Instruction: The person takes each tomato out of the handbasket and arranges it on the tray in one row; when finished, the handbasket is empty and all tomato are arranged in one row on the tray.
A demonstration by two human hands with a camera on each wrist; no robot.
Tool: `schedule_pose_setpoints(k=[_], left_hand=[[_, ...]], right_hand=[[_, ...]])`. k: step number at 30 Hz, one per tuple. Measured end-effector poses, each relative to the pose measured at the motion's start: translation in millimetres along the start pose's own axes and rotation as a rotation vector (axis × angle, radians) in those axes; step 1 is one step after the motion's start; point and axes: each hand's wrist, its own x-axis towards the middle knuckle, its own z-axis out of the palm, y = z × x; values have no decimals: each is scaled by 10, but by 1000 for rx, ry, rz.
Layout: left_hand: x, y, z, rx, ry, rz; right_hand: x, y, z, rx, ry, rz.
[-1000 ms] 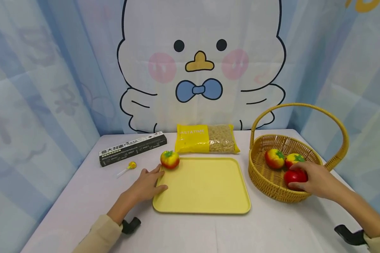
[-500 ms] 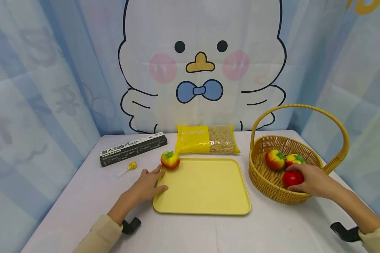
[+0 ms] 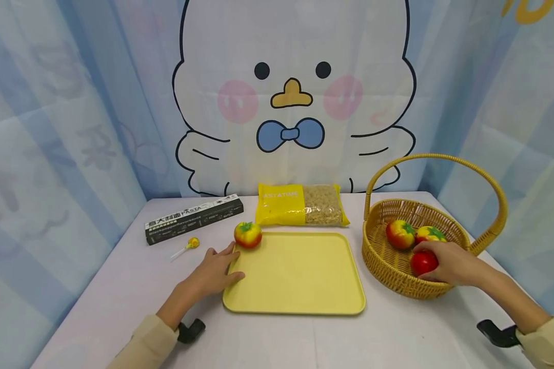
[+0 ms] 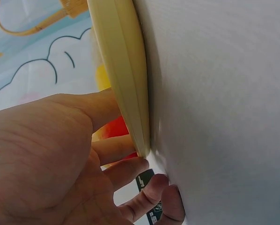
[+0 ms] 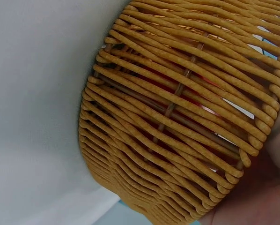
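My left hand rests on the left edge of a yellow tray, its fingers spread. In the left wrist view, some fingers reach over the rim while others lie at the table. A red-and-yellow fruit with a green leafy top sits at the tray's back left corner, near the left fingertips. Inside a wicker basket, my right hand holds a smooth red round fruit. Two red-and-yellow fruits, one on the left and one behind the hand, lie beside it. Wicker mostly hides the red fruit in the right wrist view.
A black-and-white pasta box lies at the back left, with a yellow lollipop in front of it. Behind the tray lies a yellow pasta bag. The basket's tall handle arches up at the right. Printed curtains surround the table.
My right hand and the red fruit have shifted slightly left within the basket. The left hand stays at the tray's edge.
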Motion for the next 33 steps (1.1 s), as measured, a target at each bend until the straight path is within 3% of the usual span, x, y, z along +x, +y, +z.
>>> schedule_pose_setpoints(k=[11,21,33], left_hand=[[-4,11,-7,-1,1,-2],[-13,5,-3,-3,-2,-5],[-18,19,-15,2,-4,-2]], right_hand=[[-44,-24,7,14,71,-7],[-34,-120,-7,16,219,23],[26,-245,-11,75,325,54]])
